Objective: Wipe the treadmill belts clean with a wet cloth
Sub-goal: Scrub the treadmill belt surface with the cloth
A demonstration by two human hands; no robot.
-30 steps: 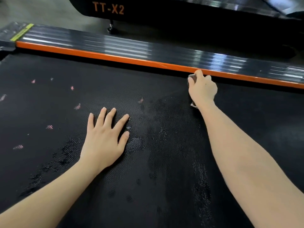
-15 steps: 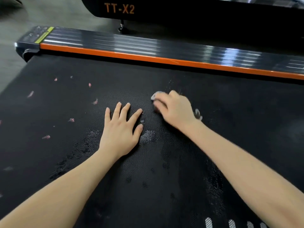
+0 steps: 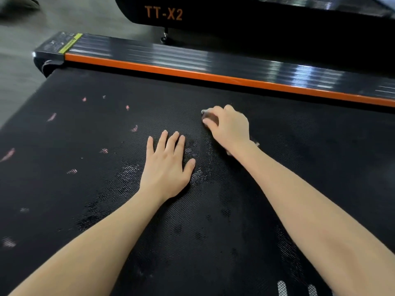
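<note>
A black textured treadmill belt fills most of the view, with wet dark patches around my hands and several pink smudges on its left half. My left hand lies flat on the belt, fingers straight and spread. Just to its right, my right hand is curled round a small grey cloth, pressing it on the belt. Only a bit of the cloth shows past the fingertips and another bit at the wrist.
An orange strip and a glossy black side rail run along the belt's far edge. Beyond stands another black treadmill marked TT-X2. Grey floor lies at the left. White markings show at the bottom right.
My right hand has swept the cloth from the orange rail back toward the middle of the belt, close to my left hand. The left hand stays flat in place.
</note>
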